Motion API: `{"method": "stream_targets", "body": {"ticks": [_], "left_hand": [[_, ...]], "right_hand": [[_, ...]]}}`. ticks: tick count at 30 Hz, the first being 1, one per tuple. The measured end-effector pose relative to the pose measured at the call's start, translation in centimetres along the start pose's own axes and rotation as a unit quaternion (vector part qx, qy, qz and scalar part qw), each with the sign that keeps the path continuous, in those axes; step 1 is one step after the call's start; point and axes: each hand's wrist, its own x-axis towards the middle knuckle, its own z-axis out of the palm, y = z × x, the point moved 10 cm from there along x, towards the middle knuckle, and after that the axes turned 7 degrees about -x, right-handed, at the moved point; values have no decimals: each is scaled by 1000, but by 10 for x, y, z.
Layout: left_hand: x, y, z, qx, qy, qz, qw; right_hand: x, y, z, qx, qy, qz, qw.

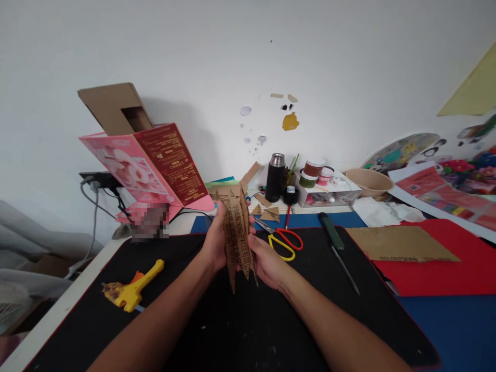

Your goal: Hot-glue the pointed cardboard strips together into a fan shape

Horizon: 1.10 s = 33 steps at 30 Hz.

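Several cut cardboard pieces (237, 235) with printed characters and pointed lower ends are held upright between my two hands, above the black mat (240, 330). My left hand (215, 243) grips them from the left side, its thumb up along the edge. On the right side my right hand (267, 259) is closed round the same pieces, with its fingers partly hidden behind them. Scissors (282, 243) with red and yellow handles lie just right of my right hand. Small cardboard scraps (270, 214) are behind the scissors.
A yellow glue gun (134, 289) lies on the left of the mat, a green-handled knife (339, 248) on the right. Behind stand a pink box (143, 170), a black flask (275, 178) and paint jars (313, 168). Flat cardboard (403, 244) rests on red sheets (445, 276).
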Motion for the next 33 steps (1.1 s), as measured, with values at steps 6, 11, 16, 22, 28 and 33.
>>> {"method": "stream_targets", "body": {"ticks": [6, 11, 16, 22, 28, 33], "left_hand": [[-2, 0, -4, 79, 25, -53, 995], [-4, 38, -13, 127, 96, 82, 984], [-6, 60, -2, 309, 54, 134, 940], [-7, 46, 10, 456, -2, 65, 888], [-5, 34, 11, 475, -15, 49, 878], [-2, 36, 6, 572, 10, 66, 817]], "right_hand": [[1, -14, 0, -34, -15, -10, 999], [-1, -41, -14, -197, 26, -59, 978], [-7, -73, -29, -331, 125, -159, 922], [-11, -73, -38, -354, 181, -154, 905], [-17, -87, -49, -345, 240, -166, 892], [-17, -89, -53, -374, 247, -175, 877]]}}
